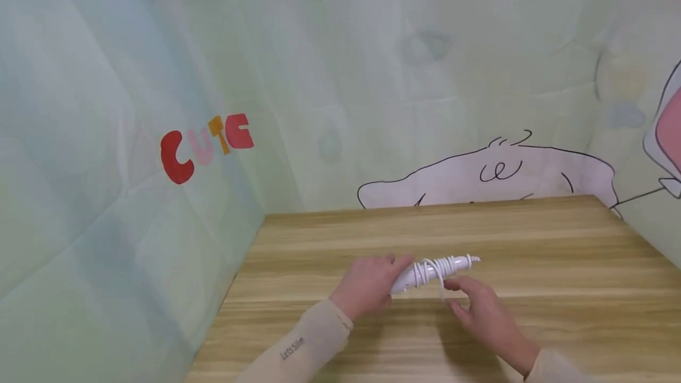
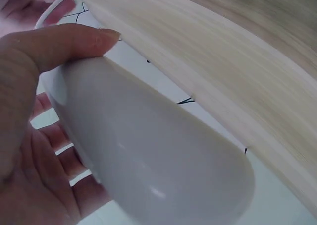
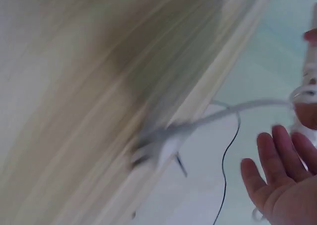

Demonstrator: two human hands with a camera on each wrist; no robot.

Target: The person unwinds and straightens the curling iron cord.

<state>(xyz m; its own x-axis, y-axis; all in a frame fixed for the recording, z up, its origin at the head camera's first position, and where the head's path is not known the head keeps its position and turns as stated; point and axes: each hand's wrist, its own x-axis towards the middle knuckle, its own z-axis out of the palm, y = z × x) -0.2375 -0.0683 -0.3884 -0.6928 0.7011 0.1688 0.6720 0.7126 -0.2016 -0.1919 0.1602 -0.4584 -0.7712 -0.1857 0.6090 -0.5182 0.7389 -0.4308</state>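
Observation:
A long white corded appliance [image 1: 407,279], perhaps a hair straightener, is held at its wide, rounded end by my left hand [image 1: 369,285]. The left wrist view shows my thumb across the smooth white body [image 2: 148,145], with the fingers curled behind it. White cord [image 1: 444,266] is wound in several turns round the narrower part. My right hand [image 1: 486,312] is close by the loose stretch of cord, thumb and forefinger parted, other fingers extended in the right wrist view. From the coils this cord runs to a blurred plug [image 3: 156,145].
Beneath both hands lies a wood-grain tabletop [image 1: 319,235]. A pale printed curtain [image 1: 319,105] with coloured letters and a line drawing stands behind it and along its left and right sides.

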